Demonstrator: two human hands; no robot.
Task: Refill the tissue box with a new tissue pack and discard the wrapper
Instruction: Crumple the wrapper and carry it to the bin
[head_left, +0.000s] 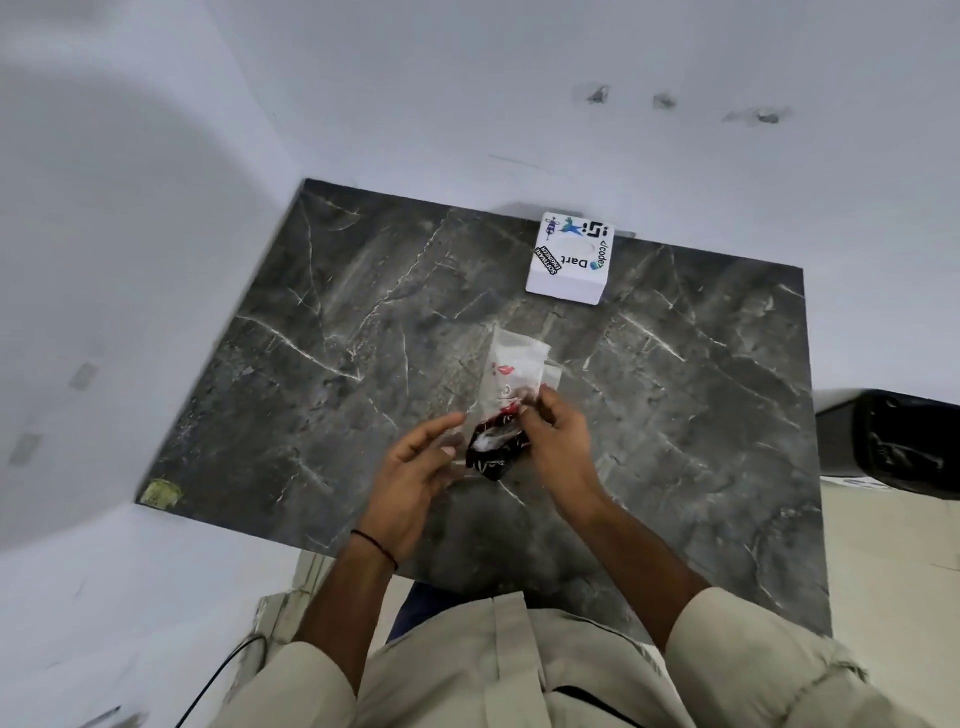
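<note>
Wrapper (506, 410) pinched by right hand (558, 441) — left hand (415, 467) open beside.

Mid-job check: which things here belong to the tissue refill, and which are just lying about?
Job:
- white tissue box with stickers
- plastic wrapper, pinched by right hand
- left hand, open beside it

Lying about:
- black bin, possibly for the wrapper
- yellow sticker on the table corner

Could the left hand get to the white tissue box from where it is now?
Probably yes. The left hand hovers open beside the wrapper, and the dark marble tabletop between it and the tissue box looks bare. Only the wrapper stands slightly in the way.
</note>
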